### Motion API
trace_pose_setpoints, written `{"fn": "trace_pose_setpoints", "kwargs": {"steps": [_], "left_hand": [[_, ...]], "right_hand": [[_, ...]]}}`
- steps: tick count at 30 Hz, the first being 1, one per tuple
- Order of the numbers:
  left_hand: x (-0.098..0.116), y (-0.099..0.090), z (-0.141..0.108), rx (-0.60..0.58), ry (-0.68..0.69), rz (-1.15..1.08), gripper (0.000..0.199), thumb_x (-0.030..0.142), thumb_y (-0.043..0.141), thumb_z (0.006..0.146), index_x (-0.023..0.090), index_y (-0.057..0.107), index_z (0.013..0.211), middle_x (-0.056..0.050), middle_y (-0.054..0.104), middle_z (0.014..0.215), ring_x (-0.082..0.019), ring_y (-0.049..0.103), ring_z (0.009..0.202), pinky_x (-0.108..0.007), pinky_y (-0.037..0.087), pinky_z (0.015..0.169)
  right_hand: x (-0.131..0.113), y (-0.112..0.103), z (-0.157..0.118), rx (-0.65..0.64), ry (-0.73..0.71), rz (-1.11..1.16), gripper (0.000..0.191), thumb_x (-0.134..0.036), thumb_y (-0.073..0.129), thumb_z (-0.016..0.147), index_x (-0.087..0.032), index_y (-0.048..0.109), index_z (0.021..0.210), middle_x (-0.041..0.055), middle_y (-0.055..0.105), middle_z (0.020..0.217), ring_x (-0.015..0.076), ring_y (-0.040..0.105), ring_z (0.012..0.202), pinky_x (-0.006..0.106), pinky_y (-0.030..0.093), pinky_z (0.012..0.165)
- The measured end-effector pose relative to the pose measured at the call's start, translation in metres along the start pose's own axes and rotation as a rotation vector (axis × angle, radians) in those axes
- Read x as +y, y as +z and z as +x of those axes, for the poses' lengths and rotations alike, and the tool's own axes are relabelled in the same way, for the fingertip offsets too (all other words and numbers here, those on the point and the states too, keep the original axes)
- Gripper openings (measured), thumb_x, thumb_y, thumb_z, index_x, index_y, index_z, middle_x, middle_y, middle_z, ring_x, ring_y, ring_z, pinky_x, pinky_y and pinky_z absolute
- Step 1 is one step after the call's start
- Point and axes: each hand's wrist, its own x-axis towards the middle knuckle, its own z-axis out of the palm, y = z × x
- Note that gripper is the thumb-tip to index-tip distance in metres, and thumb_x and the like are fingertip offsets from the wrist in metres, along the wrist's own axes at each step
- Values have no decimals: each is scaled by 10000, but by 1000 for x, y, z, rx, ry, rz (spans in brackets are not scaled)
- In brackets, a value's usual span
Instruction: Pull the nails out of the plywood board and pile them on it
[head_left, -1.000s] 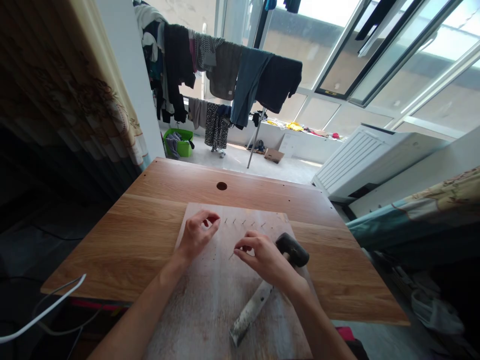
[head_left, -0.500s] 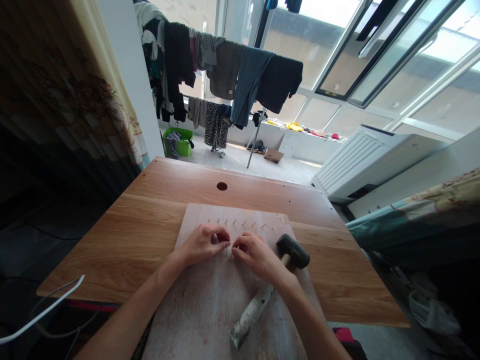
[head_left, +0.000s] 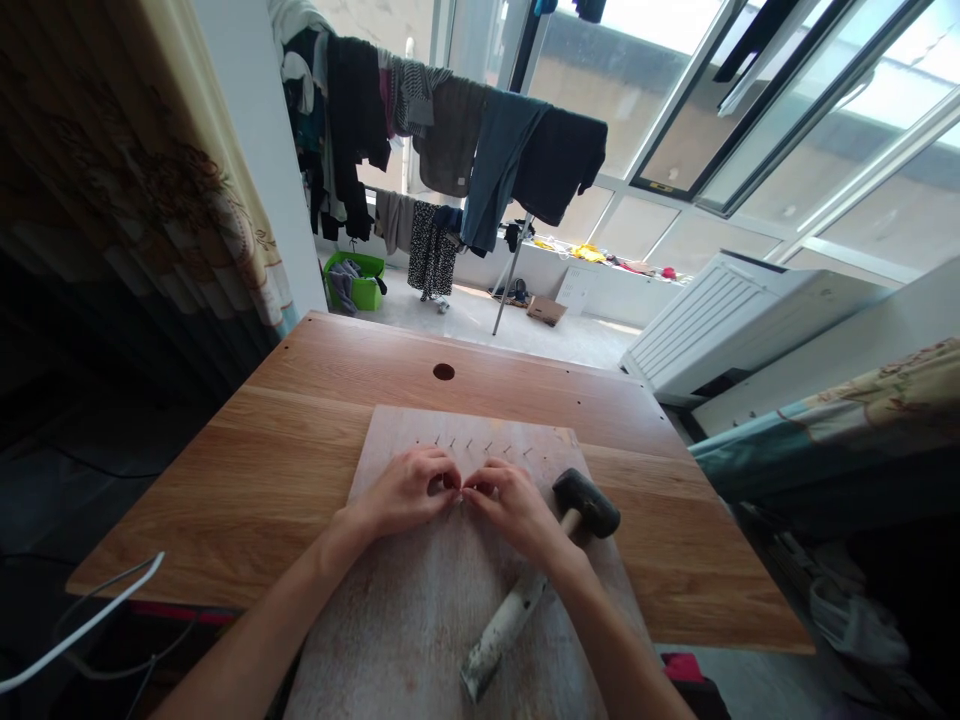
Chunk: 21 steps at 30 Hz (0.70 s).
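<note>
A worn, pale wooden board (head_left: 420, 620) lies on the table, with a row of several thin nails (head_left: 469, 444) standing in its far part. Just nearer than that row, my left hand (head_left: 418, 488) and my right hand (head_left: 511, 502) meet fingertip to fingertip, both pinched closed low over the board. What lies between the fingertips is too small to make out. A mallet with a black head (head_left: 586, 502) and a whitish, worn handle (head_left: 504, 632) rests on the board, passing under my right wrist.
The wooden table (head_left: 210, 480) has a round hole (head_left: 444, 372) near its far edge. A white cable (head_left: 97, 640) hangs at the left. Beyond stand a rack of clothes (head_left: 499, 160) and a green basket (head_left: 366, 290).
My hands have come closer together, so the fingertips that were slightly apart now meet. The mallet and the board have stayed in place.
</note>
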Motion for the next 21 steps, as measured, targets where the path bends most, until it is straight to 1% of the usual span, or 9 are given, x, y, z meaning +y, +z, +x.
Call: {"fn": "trace_pose_setpoints", "kwargs": {"steps": [4,7,9,12,15,21], "left_hand": [[0,-1,1,-38,42,35,54,173,701,805,214,697,841,1,679,857,-166,619,836,-273,451,765],[-2,0,2,-82,92,89,100,209,751,767,214,670,826,8,658,853,-179,602,858,-299,445,809],[-3,0,2,-95,100,111,110,215,756,761,216,662,819,12,640,848,-178,589,853,-308,443,826],[-3,1,1,-86,103,120,82,186,720,778,218,648,800,13,621,840,-172,572,845,-299,441,804],[-3,3,1,-50,106,148,72,180,670,826,215,629,778,0,614,853,-180,558,865,-299,438,782],[2,5,0,-2,80,284,168,219,651,867,205,586,713,-27,622,888,-213,553,913,-369,432,872]], "right_hand": [[2,5,-2,32,12,8,116,-116,709,893,-190,791,858,9,646,824,159,620,782,270,446,730],[3,6,-4,42,6,16,144,-100,690,892,-201,788,861,6,649,841,156,622,797,269,447,743],[5,6,-4,47,4,18,147,-101,686,892,-203,786,857,3,643,838,155,619,793,270,446,742],[6,5,-4,70,5,17,128,-117,691,894,-194,776,837,-1,622,817,154,609,775,274,444,739],[6,6,-5,92,3,26,115,-139,701,899,-194,767,822,-10,614,792,148,600,756,269,447,743],[8,9,-6,57,-2,42,124,-107,712,884,-203,771,833,-10,641,819,141,619,756,256,451,727]]}}
